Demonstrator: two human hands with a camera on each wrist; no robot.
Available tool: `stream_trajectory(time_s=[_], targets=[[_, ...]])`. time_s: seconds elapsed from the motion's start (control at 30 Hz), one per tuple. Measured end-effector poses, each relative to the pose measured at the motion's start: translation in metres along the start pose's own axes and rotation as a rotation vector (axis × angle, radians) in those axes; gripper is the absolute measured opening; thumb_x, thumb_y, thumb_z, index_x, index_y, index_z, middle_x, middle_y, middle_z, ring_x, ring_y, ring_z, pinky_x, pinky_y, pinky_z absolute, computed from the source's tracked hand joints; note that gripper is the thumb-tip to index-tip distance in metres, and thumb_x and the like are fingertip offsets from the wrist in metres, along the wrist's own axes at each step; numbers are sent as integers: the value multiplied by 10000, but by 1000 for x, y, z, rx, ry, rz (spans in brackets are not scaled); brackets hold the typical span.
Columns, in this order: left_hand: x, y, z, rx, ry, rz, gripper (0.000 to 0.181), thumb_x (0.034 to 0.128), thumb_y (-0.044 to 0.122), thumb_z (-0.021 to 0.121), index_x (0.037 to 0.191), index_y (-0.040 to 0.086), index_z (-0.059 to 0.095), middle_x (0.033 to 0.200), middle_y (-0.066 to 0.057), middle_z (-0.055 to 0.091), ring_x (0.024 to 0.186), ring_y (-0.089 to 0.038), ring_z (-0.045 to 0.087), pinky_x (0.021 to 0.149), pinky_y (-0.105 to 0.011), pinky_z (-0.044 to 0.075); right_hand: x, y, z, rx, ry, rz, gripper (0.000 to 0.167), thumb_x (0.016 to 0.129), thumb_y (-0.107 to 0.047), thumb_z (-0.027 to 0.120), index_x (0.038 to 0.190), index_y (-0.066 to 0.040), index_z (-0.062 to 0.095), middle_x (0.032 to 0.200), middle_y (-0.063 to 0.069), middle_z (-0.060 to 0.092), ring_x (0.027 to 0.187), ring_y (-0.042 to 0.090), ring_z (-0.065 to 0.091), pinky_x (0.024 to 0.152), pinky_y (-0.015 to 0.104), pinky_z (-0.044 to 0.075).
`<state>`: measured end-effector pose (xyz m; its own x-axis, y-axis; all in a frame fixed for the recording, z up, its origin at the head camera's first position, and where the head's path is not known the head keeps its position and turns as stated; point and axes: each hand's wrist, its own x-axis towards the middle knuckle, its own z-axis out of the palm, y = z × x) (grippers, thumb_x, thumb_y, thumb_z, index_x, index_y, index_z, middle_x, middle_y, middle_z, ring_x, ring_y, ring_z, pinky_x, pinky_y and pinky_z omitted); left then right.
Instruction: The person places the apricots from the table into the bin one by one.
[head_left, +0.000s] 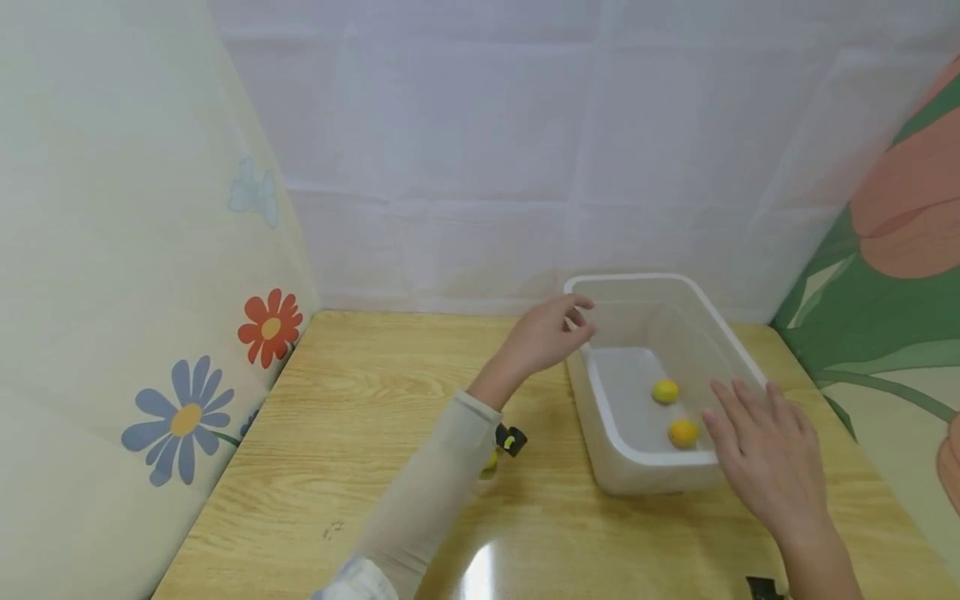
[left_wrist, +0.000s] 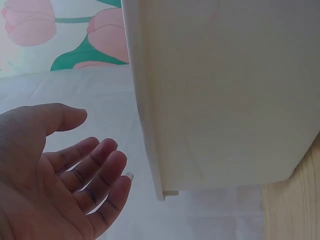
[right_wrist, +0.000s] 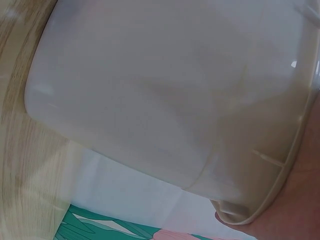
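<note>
A white plastic bin (head_left: 651, 457) stands on the table with two yellow, lemon-like fruits (head_left: 665, 392) (head_left: 683, 433) inside. My left hand (head_left: 542, 335) is at the bin's left rim near the back, fingers loosely bent; in the left wrist view the hand (left_wrist: 75, 170) holds nothing, with a gap between it and the bin wall (left_wrist: 225, 100). Over the bin's near right rim lies my right hand (head_left: 776, 454), fingers extended. The right wrist view shows the bin's outside wall (right_wrist: 140, 100) and part of the hand (right_wrist: 285, 210) against the rim; its fingertips are hidden there.
Beside my left forearm, a yellow object (head_left: 489, 463) partly shows on the wooden table (head_left: 360, 417), near a black strap piece (head_left: 512, 440). A white cloth (head_left: 450, 150) hangs behind the table, with flower-printed sheets (head_left: 97, 250) at both sides.
</note>
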<state>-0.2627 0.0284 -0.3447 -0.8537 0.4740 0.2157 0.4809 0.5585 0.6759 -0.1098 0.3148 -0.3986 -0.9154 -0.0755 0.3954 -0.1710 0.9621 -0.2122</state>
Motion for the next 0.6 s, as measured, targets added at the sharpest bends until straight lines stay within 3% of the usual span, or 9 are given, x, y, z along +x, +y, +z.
stream_trajectory(time_s=[0.6], targets=[[-25,-31,-18,10,17,-2,408,997,318,641,1372,162,601,1108,7,694,905,-123,639,781,-307,545,0,2,0,6,-3,3,508,1089,-381,397,1495,-89,488,1509,273,444,1494,517,146,1111,722,142]])
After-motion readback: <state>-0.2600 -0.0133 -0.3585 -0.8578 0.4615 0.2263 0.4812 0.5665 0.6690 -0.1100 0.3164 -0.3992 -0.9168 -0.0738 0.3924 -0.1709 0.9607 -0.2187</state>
